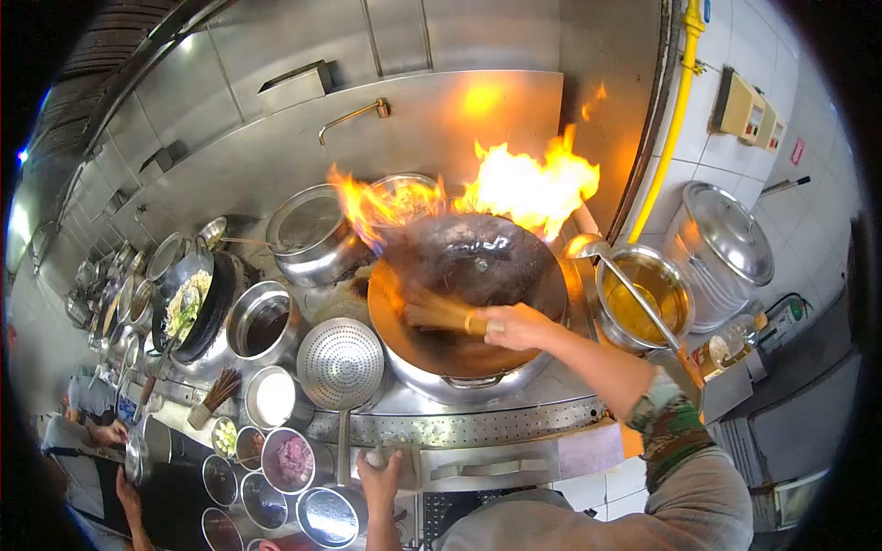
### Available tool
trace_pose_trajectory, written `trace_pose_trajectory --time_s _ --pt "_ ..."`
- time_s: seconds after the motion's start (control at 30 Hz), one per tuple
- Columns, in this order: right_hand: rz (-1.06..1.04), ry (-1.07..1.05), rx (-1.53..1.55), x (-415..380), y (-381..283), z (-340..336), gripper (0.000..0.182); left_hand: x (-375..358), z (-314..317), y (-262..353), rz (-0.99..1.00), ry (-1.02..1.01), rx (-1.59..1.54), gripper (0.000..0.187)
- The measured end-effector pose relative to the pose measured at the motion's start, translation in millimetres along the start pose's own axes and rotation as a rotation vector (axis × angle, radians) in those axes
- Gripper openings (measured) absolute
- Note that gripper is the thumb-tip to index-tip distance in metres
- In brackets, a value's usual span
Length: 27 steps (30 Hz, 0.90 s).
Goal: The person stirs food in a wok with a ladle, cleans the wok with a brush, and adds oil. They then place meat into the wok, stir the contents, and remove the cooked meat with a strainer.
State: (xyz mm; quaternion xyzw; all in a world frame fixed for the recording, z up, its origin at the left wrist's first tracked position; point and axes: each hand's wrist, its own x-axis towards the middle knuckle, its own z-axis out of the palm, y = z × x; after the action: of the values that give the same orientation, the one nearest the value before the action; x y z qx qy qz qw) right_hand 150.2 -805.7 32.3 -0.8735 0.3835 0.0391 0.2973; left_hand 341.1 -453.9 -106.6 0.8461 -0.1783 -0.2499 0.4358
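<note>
From where I stand, the work in hand looks like brushing round the inside of the big wok (528, 298), which sits over the burner with tall flames (533, 184) rearing behind its far rim. The right hand (514, 327) is closed round the banded end of a stiff brush (446, 314); the bristles are down in the bowl of the wok, blurred, so I judge it to be mid-stroke. The left hand (378, 477) is low at the near edge of the steel desk (459, 425), beside the handle of the perforated strainer (340, 363). A pale knob-like thing shows at its fingers, but I can't tell whether it grips it.

To my eye, another stroke calls for a firm hold, bristles kept against the metal, and the forearm well away from that fire. The ladle (648, 308) lies across the pot of yellowish liquid (675, 321) to the wok's right, and a bowl of pink chopped pieces (288, 459) stands near the left hand.

As for writing, the wall boxes (749, 115), the little red sign (797, 151) and the bottle (740, 332) are all too small to read; I can make out no brand.
</note>
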Motion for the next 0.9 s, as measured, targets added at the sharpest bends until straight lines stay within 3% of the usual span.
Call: trace_pose_trajectory --time_s 0.03,0.07,0.1,0.13,0.17,0.23,0.3,0.37,0.43,0.5,0.53,0.57,0.63,0.7,0.77,0.83,0.87,0.9 --pt "0.097 -0.197 0.233 -22 -21 -22 0.053 2 0 -5 -0.016 0.004 -0.063 0.091" --pt "0.121 -0.234 0.222 -23 -5 -33 0.060 3 0 -9 -0.022 0.002 -0.064 0.091" --pt "0.026 -0.117 -0.030 -16 19 -42 0.051 2 -1 -12 -0.040 -0.004 -0.087 0.090" --pt "-0.177 0.170 -0.385 11 73 -30 0.043 3 -2 -13 -0.052 -0.009 -0.112 0.089" --pt "0.274 0.317 -0.495 10 61 -41 0.035 0 -5 -10 -0.050 -0.008 -0.113 0.089" --pt "0.218 0.694 -0.408 18 50 -38 0.033 -5 -8 4 -0.079 -0.010 -0.193 0.087" --pt "0.292 0.614 -0.310 36 24 -21 0.037 -4 -7 5 -0.079 0.001 -0.143 0.087" --pt "0.179 0.234 -0.248 54 10 10 0.045 -3 -7 5 -0.072 0.005 -0.080 0.086" --pt "-0.383 0.446 0.087 56 10 51 0.053 2 -7 -2 -0.079 -0.013 -0.103 0.084" --pt "-0.051 -0.274 0.546 14 -1 2 0.065 2 -7 -11 -0.088 -0.022 -0.084 0.081" --pt "-0.049 -0.347 0.542 7 19 -16 0.064 4 -9 -16 -0.096 -0.032 -0.072 0.078" --pt "0.043 -0.342 0.312 -1 30 -43 0.058 8 -8 -25 -0.093 -0.031 -0.072 0.078" --pt "0.067 0.195 -0.262 5 52 -52 0.040 7 -9 -11 0.023 -0.103 0.070 0.071" --pt "0.230 0.636 -0.343 15 43 -38 0.036 -2 -10 15 -0.013 -0.110 0.052 0.067" --pt "0.241 0.641 -0.209 40 31 -22 0.043 -4 0 -2 0.039 -0.076 -0.007 0.066" --pt "0.289 0.379 -0.079 69 16 8 0.044 4 0 -9 0.001 -0.132 -0.054 0.067" --pt "0.114 0.317 -0.027 54 -9 11 0.047 3 -5 -6 -0.049 -0.164 -0.093 0.070" --pt "-0.175 0.428 0.172 87 19 57 0.056 4 -7 -5 -0.102 -0.196 -0.135 0.073"
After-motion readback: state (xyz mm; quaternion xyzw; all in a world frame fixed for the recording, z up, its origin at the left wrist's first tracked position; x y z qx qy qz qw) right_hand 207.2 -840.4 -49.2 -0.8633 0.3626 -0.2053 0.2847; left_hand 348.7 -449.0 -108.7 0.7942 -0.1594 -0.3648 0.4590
